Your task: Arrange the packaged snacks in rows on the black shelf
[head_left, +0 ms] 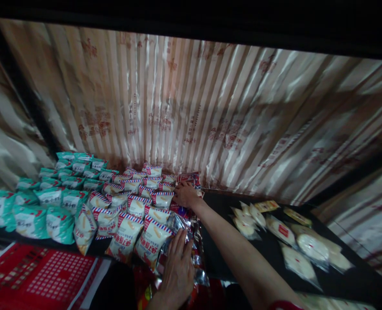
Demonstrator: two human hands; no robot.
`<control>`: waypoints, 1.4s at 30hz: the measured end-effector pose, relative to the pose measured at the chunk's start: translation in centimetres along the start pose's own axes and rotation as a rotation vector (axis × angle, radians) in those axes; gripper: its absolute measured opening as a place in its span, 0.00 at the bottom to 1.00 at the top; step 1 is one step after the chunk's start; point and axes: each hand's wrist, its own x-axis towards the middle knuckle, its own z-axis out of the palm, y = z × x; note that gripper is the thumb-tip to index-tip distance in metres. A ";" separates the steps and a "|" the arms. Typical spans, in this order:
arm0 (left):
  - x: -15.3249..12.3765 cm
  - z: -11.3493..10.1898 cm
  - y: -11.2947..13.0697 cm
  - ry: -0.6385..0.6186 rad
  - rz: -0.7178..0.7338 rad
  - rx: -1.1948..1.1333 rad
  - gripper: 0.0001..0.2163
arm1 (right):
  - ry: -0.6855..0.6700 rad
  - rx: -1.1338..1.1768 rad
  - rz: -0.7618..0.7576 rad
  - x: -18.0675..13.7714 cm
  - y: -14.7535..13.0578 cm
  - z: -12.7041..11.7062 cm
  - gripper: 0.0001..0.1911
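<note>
My left hand (178,267) lies with straight fingers, palm down, on shiny dark red and silver packets (195,249) at the shelf's front edge. Its fingertips are beside a white snack bag (154,239). Farther back, my right hand (186,194) is stretched over the same strip of packets, its fingers against the white bags. Those fingers look loosely spread; dim light blurs their tips. Just behind this hand stands a dark red packet (189,177). White bags with red and blue striped tops (134,206) fill several rows to the left.
Teal snack bags (50,196) stand in rows at the far left. Clear packs of pale round food (310,247) lie on the black shelf (220,232) at right. A red plastic basket (53,275) is at lower left. Printed pleated sheeting (178,107) hangs behind; a dark bar crosses above.
</note>
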 end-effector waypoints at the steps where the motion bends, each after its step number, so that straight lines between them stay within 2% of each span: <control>1: 0.0 0.0 0.0 -0.010 -0.006 -0.001 0.24 | 0.001 0.003 -0.007 0.0 0.0 0.0 0.19; 7: -0.1 -0.1 0.1 -0.062 -0.037 -0.022 0.24 | 0.070 0.039 -0.018 0.1 0.2 0.3 0.19; 13: 0.1 -0.4 0.3 -0.065 -0.030 -0.016 0.23 | 0.095 0.115 -0.026 0.0 0.1 0.1 0.18; 16: 0.1 -0.4 0.3 -0.048 -0.019 -0.014 0.23 | 0.120 0.131 -0.024 -0.2 0.0 -0.4 0.20; 23: -0.1 -0.8 0.4 -0.022 -0.003 0.003 0.23 | 0.288 0.187 -0.037 -1.7 -0.5 -1.4 0.19; 28: -0.1 -2.4 1.1 -0.003 -0.004 -0.033 0.21 | 0.606 0.421 0.004 -6.0 -2.0 -1.4 0.18; 31: -1.3 -3.3 1.3 0.055 0.045 -0.105 0.19 | 0.792 0.577 -0.009 -10.6 -3.5 -1.2 0.17; 34: -4.1 -3.8 1.2 0.060 0.092 -0.193 0.18 | 0.883 0.685 -0.013 -16.1 -5.3 -0.1 0.15; 36: -6.6 -3.6 1.1 0.004 0.105 -0.236 0.17 | 0.858 0.757 -0.039 -19.5 -6.7 1.5 0.14; 38: -9.1 -3.2 0.9 -0.111 0.088 -0.252 0.16 | 0.772 0.804 -0.070 -22.4 -8.4 3.7 0.11; 40: -11.3 -2.7 0.6 -0.222 0.050 -0.245 0.16 | 0.624 0.826 -0.058 -24.5 -10.0 6.1 0.08; 42: -12.7 -2.1 0.4 -0.298 -0.008 -0.235 0.16 | 0.418 0.810 0.009 -25.7 -11.5 8.7 0.13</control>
